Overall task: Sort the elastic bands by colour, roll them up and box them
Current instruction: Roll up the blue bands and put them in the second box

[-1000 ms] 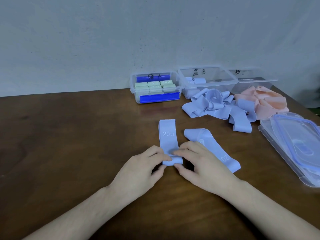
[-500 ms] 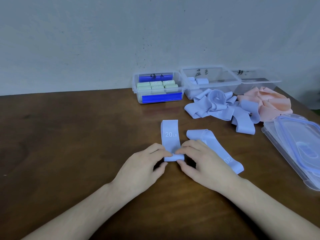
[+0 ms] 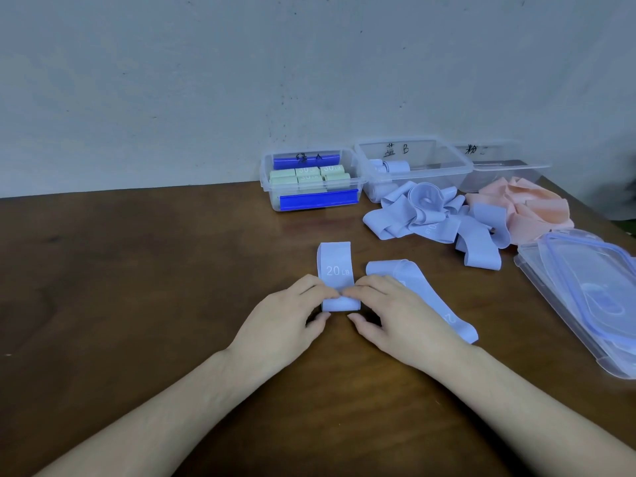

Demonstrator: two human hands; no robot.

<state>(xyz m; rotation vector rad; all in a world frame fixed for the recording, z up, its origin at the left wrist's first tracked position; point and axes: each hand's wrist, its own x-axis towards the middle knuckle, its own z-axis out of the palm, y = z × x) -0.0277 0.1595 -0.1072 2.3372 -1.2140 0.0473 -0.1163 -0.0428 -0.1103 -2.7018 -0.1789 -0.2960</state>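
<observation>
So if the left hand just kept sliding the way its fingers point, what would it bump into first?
The left hand points right across the blue 20 LB band; it would probably meet the right hand fingertips first, which already nearly touch.

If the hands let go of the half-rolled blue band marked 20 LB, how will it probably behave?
The blue elastic band marked 20 LB looks thin and floppy, lying flat on the brown wooden table. Its rolled end, pinched by the left hand and right hand, would probably spring open. It seems light, so easy to push.
</observation>
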